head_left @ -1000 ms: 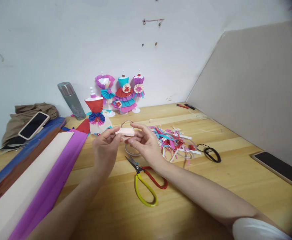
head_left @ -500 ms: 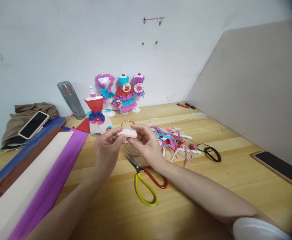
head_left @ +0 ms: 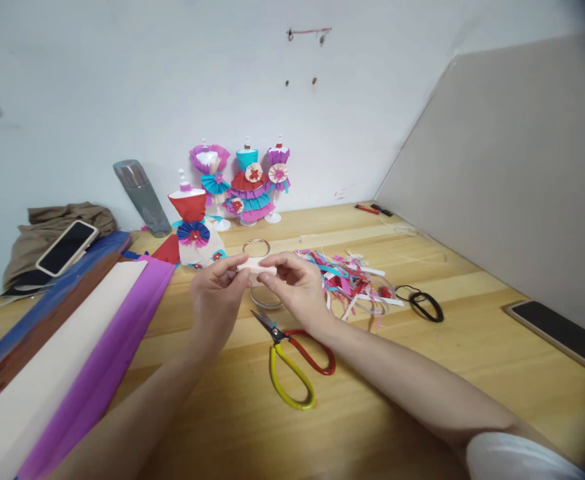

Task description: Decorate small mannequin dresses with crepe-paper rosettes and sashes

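Observation:
My left hand (head_left: 215, 299) and my right hand (head_left: 295, 288) meet above the wooden table (head_left: 422, 373) and together pinch a small pale pink strip of paper (head_left: 256, 265) between thumbs and fingers. Directly below the hands lie scissors (head_left: 292, 360) with one yellow and one red handle, blades pointing up-left. A clear tape ring (head_left: 266, 299) lies on the table just under the right hand, and a thin metal ring (head_left: 255, 247) lies behind the strip.
Long crepe paper sheets (head_left: 67, 353) in purple, cream, brown and blue lie at left. Several paper-dressed mannequin figures (head_left: 245, 183) stand by the wall with a grey bottle (head_left: 141, 199). Paper scraps (head_left: 347, 280), black hair ties (head_left: 425, 305), phones (head_left: 67, 248) (head_left: 562, 333) surround.
Both hands have drawn slightly closer together on the pink strip and lowered a little. The view has tilted a little; nothing on the table has moved.

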`<action>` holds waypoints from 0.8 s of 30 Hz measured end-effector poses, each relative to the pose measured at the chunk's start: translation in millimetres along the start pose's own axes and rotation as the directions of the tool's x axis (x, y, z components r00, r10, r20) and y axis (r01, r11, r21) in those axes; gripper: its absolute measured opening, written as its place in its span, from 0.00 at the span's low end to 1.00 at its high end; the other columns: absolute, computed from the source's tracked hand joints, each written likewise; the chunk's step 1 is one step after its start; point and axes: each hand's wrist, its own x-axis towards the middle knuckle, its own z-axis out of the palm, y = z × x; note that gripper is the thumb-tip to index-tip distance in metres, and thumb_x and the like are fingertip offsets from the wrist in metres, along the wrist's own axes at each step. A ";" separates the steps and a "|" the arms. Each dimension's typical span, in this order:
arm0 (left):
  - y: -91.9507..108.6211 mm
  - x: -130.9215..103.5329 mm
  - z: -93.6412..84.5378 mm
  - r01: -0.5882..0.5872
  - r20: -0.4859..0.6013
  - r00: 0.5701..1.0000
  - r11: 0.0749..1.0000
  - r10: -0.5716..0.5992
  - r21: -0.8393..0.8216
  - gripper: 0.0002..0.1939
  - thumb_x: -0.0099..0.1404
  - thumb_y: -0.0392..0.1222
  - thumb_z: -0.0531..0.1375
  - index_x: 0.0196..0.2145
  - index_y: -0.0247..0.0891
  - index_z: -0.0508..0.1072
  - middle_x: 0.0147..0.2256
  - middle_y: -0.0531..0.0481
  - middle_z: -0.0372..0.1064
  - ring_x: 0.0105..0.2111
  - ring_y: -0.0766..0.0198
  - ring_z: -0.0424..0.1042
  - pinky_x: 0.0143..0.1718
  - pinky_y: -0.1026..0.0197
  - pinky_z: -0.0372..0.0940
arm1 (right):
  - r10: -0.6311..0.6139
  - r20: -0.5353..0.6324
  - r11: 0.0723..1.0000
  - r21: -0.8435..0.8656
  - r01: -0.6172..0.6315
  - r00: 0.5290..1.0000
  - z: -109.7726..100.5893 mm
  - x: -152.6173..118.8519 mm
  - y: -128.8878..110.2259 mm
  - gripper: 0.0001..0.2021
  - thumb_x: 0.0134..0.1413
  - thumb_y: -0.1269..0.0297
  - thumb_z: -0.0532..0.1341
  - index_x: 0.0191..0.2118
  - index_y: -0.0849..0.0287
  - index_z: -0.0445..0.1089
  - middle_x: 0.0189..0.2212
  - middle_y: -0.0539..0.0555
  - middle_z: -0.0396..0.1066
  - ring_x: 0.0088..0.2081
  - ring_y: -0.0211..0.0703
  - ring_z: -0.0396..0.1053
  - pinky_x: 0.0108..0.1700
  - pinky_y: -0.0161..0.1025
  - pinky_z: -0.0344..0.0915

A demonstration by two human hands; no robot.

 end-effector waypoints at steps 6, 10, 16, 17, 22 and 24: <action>-2.5 0.8 -1.4 -0.036 0.007 0.999 0.999 0.036 0.032 0.09 0.51 0.36 0.64 0.33 0.34 0.79 0.20 0.53 0.73 0.21 0.67 0.71 0.26 0.64 0.67 | -0.005 -0.014 0.997 -0.071 0.004 1.000 -2.7 1.6 -0.3 0.06 0.46 0.65 0.65 0.33 0.57 0.77 0.26 0.51 0.74 0.26 0.38 0.66 0.29 0.36 0.62; -4.2 2.5 -4.3 -0.054 0.036 0.998 0.995 0.051 0.079 0.10 0.53 0.36 0.63 0.35 0.34 0.79 0.22 0.52 0.74 0.23 0.66 0.72 0.27 0.64 0.67 | 0.012 -0.022 0.997 -0.079 -0.013 1.000 -4.4 2.2 -2.3 0.07 0.45 0.66 0.66 0.33 0.56 0.79 0.30 0.53 0.77 0.27 0.39 0.68 0.31 0.38 0.65; -7.7 3.1 -7.8 -0.299 0.064 0.954 0.905 0.294 0.303 0.10 0.58 0.35 0.60 0.37 0.39 0.79 0.30 0.50 0.77 0.27 0.64 0.73 0.33 0.61 0.68 | 0.024 -0.042 0.994 -0.101 -0.029 0.999 -4.8 2.4 -3.1 0.08 0.44 0.66 0.67 0.34 0.56 0.79 0.27 0.52 0.77 0.27 0.40 0.68 0.32 0.39 0.66; -7.9 2.7 -7.8 -0.351 0.076 0.935 0.870 0.347 0.347 0.10 0.58 0.34 0.59 0.36 0.40 0.79 0.31 0.50 0.78 0.29 0.64 0.73 0.35 0.60 0.68 | 0.019 -0.048 0.994 -0.106 -0.024 0.999 -4.5 2.3 -3.3 0.07 0.44 0.66 0.67 0.34 0.56 0.79 0.27 0.52 0.77 0.27 0.40 0.69 0.33 0.39 0.67; -9.0 0.3 -6.6 -0.523 0.127 0.842 0.732 0.525 0.437 0.10 0.63 0.33 0.56 0.34 0.40 0.78 0.33 0.50 0.78 0.35 0.63 0.75 0.40 0.61 0.68 | -0.003 -0.069 0.990 -0.139 -0.007 0.998 -2.7 1.3 -6.0 0.05 0.45 0.67 0.65 0.31 0.56 0.78 0.29 0.52 0.78 0.28 0.41 0.70 0.34 0.39 0.67; -10.6 -0.3 -6.6 -0.563 0.136 0.810 0.691 0.570 0.453 0.10 0.63 0.33 0.56 0.34 0.41 0.78 0.35 0.50 0.78 0.36 0.63 0.75 0.41 0.61 0.67 | -0.003 -0.079 0.988 -0.153 -0.009 0.997 -2.1 1.0 -7.0 0.04 0.46 0.67 0.65 0.31 0.55 0.78 0.29 0.52 0.78 0.29 0.41 0.70 0.35 0.39 0.67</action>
